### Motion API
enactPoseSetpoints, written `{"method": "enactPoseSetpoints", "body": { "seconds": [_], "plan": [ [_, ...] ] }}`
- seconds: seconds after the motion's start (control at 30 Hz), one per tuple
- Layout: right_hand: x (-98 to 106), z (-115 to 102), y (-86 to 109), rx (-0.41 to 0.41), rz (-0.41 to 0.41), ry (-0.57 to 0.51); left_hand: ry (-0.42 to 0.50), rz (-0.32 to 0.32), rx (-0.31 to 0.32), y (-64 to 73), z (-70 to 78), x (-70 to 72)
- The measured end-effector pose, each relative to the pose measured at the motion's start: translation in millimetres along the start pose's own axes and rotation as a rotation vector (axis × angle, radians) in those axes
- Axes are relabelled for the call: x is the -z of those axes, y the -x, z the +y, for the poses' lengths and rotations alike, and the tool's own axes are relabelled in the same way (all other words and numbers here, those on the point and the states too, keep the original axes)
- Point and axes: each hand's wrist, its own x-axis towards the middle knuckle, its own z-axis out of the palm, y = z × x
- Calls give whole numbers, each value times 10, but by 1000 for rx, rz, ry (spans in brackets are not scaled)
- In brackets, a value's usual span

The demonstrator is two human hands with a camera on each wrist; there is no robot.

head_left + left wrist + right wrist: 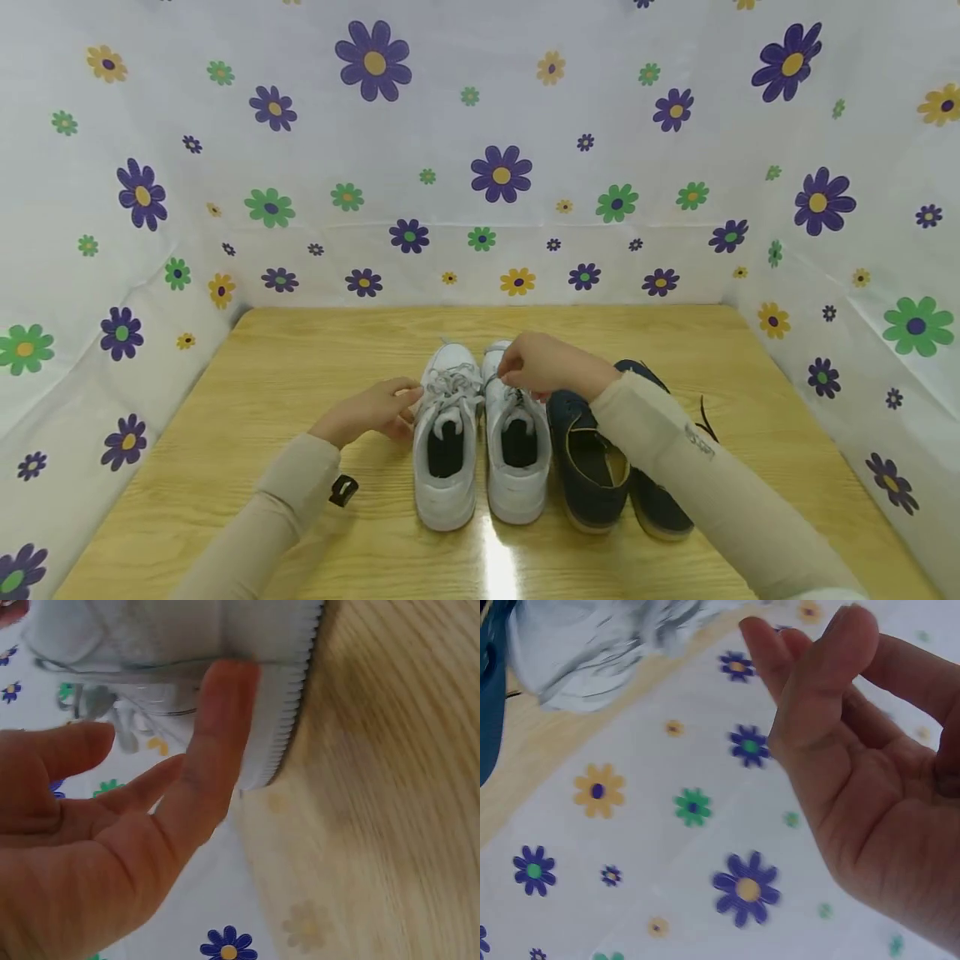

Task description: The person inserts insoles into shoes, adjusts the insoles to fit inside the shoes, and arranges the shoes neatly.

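Two white lace-up sneakers stand side by side on the table, toes pointing away. My left hand is at the outer side of the left sneaker, its fingers extended; in the left wrist view one fingertip rests against the sneaker's side near the sole. White laces lie loose over that sneaker's tongue. Above the front of the right sneaker hovers my right hand, hiding part of its laces. Its fingers are loosely bent, with nothing seen between them in the right wrist view.
A navy shoe with a tan lining stands right of the white pair. Beyond it is a second navy shoe, partly covered by my right sleeve. A thin dark cord shows past that sleeve. Flower-printed cloth surrounds the wooden table.
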Motion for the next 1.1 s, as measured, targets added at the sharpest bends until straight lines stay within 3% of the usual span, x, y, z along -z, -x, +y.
{"method": "enactPoseSetpoints", "body": {
  "seconds": [0.13,0.23,0.33,0.43,0.5,0.63,0.73,0.8,1.0,1.1],
  "plan": [
    [26,75,-409,-109,-46,26,28,62,15,-254,8,-34],
    [-75,119,-647,-121,-43,53,0,73,57,-299,49,-52],
    [-237,165,-798,-102,-37,118,-35,-9,94,-216,10,-74],
    [-397,196,-876,-62,0,190,-37,-97,81,-67,-86,-90],
    [-470,221,-893,-26,35,198,-32,-133,47,46,-154,-105],
    [-448,261,-856,41,104,125,-76,-148,-95,145,-310,-163],
    [-315,280,-816,52,136,7,-73,-69,-180,144,-376,-145],
    [-216,287,-803,60,170,-91,-55,10,-189,151,-342,-65],
    [-16,292,-822,75,340,-329,-11,339,-235,132,68,201],
    [-3,309,-843,69,338,-396,-45,408,-272,22,263,189]
  ]
}}
